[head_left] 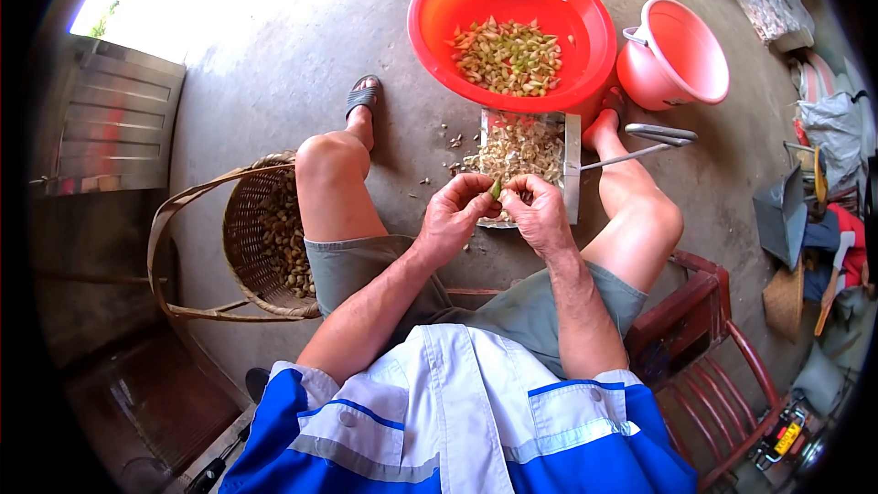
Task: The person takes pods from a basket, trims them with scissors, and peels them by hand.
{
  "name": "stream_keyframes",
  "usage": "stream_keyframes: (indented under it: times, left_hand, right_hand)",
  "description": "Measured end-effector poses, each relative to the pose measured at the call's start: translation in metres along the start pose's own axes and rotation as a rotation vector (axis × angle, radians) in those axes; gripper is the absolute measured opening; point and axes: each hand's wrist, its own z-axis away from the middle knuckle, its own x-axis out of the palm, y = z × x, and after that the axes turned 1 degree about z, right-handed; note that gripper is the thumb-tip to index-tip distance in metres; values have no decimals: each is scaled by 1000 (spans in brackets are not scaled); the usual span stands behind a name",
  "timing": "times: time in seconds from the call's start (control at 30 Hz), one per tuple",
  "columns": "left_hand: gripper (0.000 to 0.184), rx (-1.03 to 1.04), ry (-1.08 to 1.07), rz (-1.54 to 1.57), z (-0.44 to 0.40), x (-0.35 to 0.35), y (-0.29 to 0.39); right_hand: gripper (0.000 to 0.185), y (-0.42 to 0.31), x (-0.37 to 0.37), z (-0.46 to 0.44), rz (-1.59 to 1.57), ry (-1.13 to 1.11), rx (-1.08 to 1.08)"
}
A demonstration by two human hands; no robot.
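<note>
Between my two hands is a small green pointed bud or shoot (495, 190); I cannot make out its exact kind. My left hand (452, 217) pinches it from the left with thumb and fingers. On the other side my right hand (541, 218) is closed with its fingertips against the same bud. Just beyond the hands, a dustpan (572, 174) with a long handle holds a heap of pale peelings (523, 148). Farther off, a large red basin (585, 46) contains many pale green and yellowish buds (508, 57).
A woven basket (240, 229) with a tall handle, holding brownish buds (291, 252), stands left of my leg. A pink bucket (681, 50) is right of the basin. A reddish wooden chair (709, 366) is at my right; assorted goods line the right wall. Scraps dot the concrete floor (265, 73).
</note>
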Motion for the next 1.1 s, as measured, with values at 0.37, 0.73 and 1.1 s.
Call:
stream_keyframes:
  times: [0.37,0.73,1.1]
  left_hand:
    - [21,-33,42,-76,-1,0,-1]
    - [21,-36,49,6,0,0,3]
    - [23,-9,30,-91,0,3,2]
  right_hand:
    - [7,-7,4,4,180,8,-78]
    - [9,-9,2,1,24,27,-55]
    - [5,-14,2,3,92,-20,-56]
